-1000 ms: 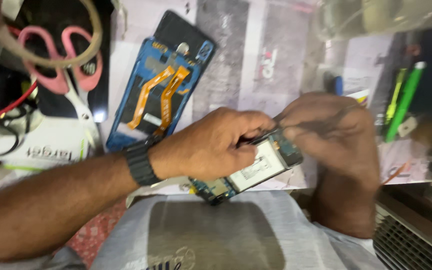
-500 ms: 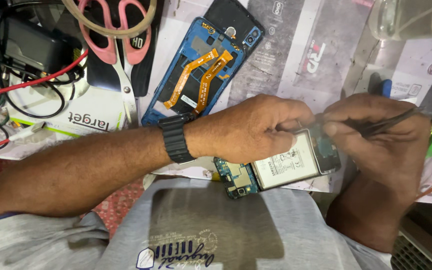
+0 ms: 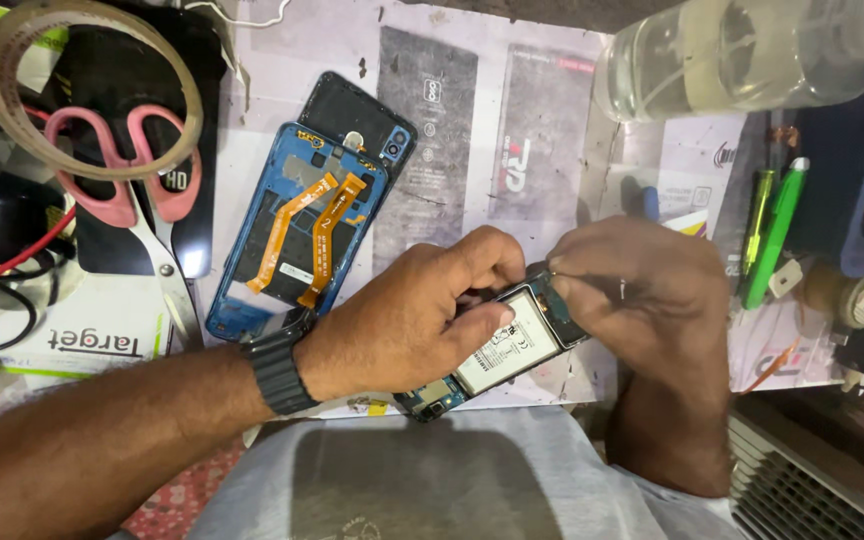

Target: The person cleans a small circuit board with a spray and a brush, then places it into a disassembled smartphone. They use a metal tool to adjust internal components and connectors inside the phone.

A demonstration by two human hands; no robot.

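Both hands (image 3: 412,325) (image 3: 642,295) gripping phone chassis (image 3: 497,350), lower-left to upper-right

Phone frame (image 3: 297,240): blue, with two orange ribbon cables (image 3: 314,238). Battery (image 3: 507,345): white label, dark edges. Scissors (image 3: 137,195): pink handles. Pens (image 3: 772,230), right: green. Wristwatch (image 3: 274,372): black. Cable (image 3: 12,260), left: red. Tape ring (image 3: 82,85): tan.

Phone-repair bench: opened phone frame (image 3: 292,235), scissors (image 3: 137,205)
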